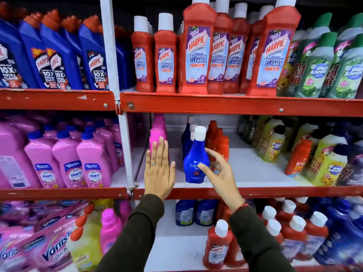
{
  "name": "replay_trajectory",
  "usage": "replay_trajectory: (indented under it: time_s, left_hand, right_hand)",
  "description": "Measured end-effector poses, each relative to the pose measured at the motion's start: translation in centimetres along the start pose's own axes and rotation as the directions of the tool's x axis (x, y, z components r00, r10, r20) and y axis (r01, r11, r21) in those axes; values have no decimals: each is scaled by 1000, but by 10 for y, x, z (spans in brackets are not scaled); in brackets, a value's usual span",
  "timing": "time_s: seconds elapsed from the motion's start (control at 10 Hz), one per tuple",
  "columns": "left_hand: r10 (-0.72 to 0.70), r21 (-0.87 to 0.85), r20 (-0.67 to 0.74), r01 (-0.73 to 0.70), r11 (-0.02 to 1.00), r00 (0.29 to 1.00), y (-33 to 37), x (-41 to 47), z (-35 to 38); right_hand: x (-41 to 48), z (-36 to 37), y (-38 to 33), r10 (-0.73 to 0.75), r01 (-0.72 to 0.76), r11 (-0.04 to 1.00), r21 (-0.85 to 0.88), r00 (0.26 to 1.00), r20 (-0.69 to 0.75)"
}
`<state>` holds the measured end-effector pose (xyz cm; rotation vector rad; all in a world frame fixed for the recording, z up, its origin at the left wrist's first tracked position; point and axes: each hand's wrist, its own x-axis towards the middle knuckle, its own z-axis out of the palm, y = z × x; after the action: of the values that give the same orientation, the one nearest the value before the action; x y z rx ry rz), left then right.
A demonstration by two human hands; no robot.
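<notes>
The left hand is held flat with its fingers straight and together, a ring on one of them; the fingertips lie against the front of a single plain pink bottle on the middle shelf. The right hand is spread wide and grips nothing. Its thumb crosses the label of the blue bottle and its forefinger reaches along the bottle's right side; whether they touch it cannot be told. This bottle stands upright between the two hands at the shelf's front edge, has a white cap, and shows the letters "UJA", the rest covered by the thumb. More dark blue bottles stand just behind it, and a row of red bottles runs back behind the right hand's fingers.

Above both hands stand red, white-capped bottles reading "HARPIC BATHROOM CLEANER 10X"; seven labels show. Up and to the left of the left hand, blue bottles read "HARPIC 10X TOTAL CLEAN", four labels legible. Level with the left hand and further left, three front pink bottles read "SHAKTI". Up and right of the right hand, green-capped bottles read "Max Kleen". Below the left wrist lies a pink "Vanish" pack; below the right wrist, one red bottle reads "HARPIC".
</notes>
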<state>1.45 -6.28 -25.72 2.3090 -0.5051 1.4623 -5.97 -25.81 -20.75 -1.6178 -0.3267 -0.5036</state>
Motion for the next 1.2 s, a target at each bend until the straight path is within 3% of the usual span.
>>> replay_trajectory:
  time_s: [0.4, 0.7, 1.2]
  left_hand:
    - [-87, 66, 84, 81, 994, 993, -11, -58, 34]
    - [-70, 119, 92, 58, 991, 993, -13, -62, 39]
    - [-38, 35, 103, 34, 999, 994, 21, -48, 37]
  right_hand:
    - [10, 5, 55, 88, -92, 994, -62, 995, -55]
    - [13, 9, 66, 134, -137, 990, -42, 989, -65]
    - [12, 0, 67, 110, -110, 993, -50, 994, -3]
